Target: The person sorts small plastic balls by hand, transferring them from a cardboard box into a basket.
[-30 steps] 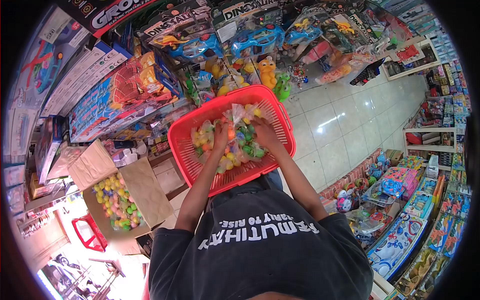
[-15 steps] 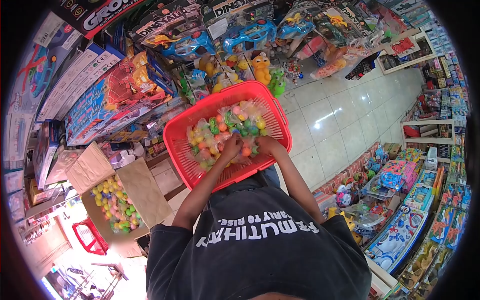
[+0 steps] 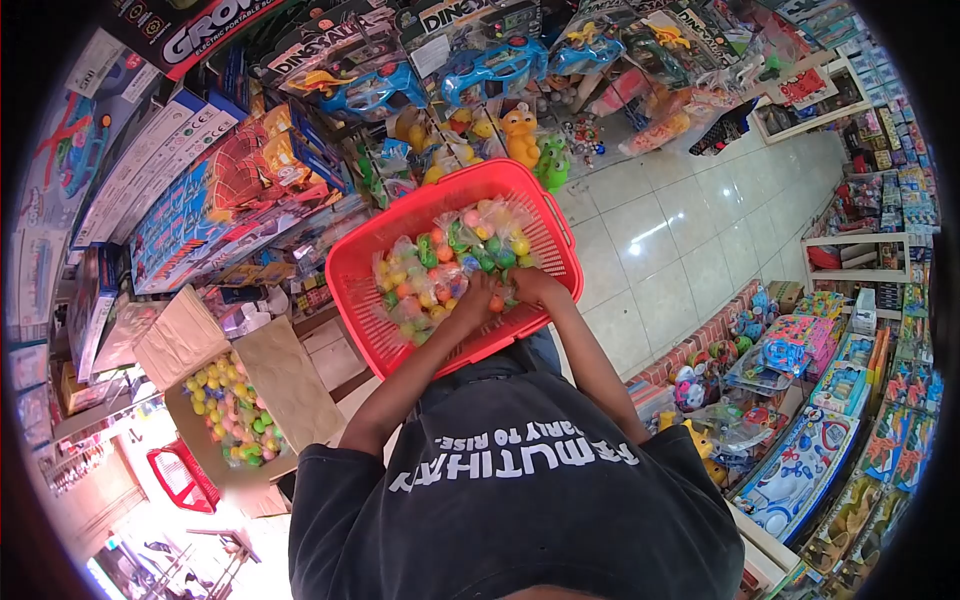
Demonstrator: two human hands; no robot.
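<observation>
A red plastic basket [image 3: 352, 262] in front of me holds clear plastic bags of small colourful balls [image 3: 425, 285], in yellow, green, orange and blue. My left hand [image 3: 478, 300] reaches into its near right part, fingers bent and closed on a clear bag of balls [image 3: 497, 303]. Close beside it, my right hand [image 3: 532, 286] comes in over the basket's right side, its fingers curled down on the same bag. An orange ball shows between the two hands. The fingertips are partly hidden.
To the left, an open cardboard box [image 3: 290, 375] holds more colourful balls [image 3: 235, 410]. A red basket [image 3: 180, 478] sits behind it. Packaged toy cars [image 3: 495, 72] hang ahead. Boxed toys [image 3: 235, 215] are stacked at left, and toy shelves [image 3: 800, 450] line the right. Tiled floor [image 3: 650, 225] runs between.
My left hand has moved right and slightly down, closer to my right hand. The right hand has shifted only slightly. The basket stays about where it was.
</observation>
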